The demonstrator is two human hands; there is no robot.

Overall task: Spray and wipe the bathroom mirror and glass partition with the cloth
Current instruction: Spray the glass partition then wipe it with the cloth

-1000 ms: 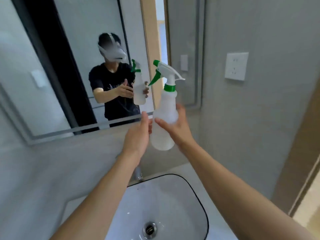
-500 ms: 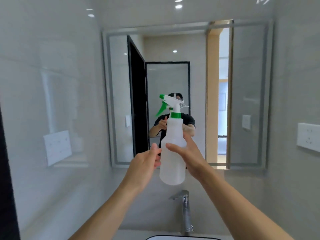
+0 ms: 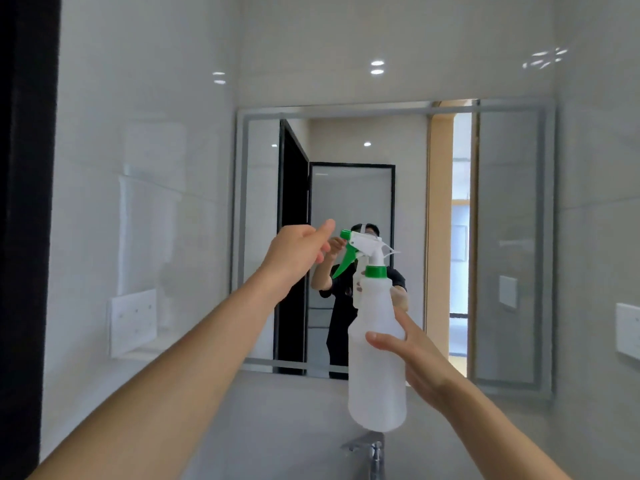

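the right hand (image 3: pixel 414 355) is wrapped around the lower body of the spray bottle (image 3: pixel 377 348), thumb across the near face and fingers behind it, so the bottle stands nearly upright, its long axis running from the rounded base near the tap (image 3: pixel 372 452) up to the green collar and white head. the left hand (image 3: pixel 298 252) is raised beside that head, fingers loosely curled and the thumb stuck out toward it, holding nothing; the thumb tip is just beside the green nozzle tip (image 3: pixel 345 234) but i cannot tell whether it touches. the nozzle tip and the green trigger (image 3: pixel 344 263) both sit on the left side of the head, so the left hand is by far the nearer one to them, and the spray direction reads as leftward across the view rather than squarely into the mirror (image 3: pixel 502 237) behind. my judgement is that the next move is a twist of the nozzle tip by the left hand, or a regrip for the trigger, and then a turn of the bottle toward the glass. no cloth is visible.
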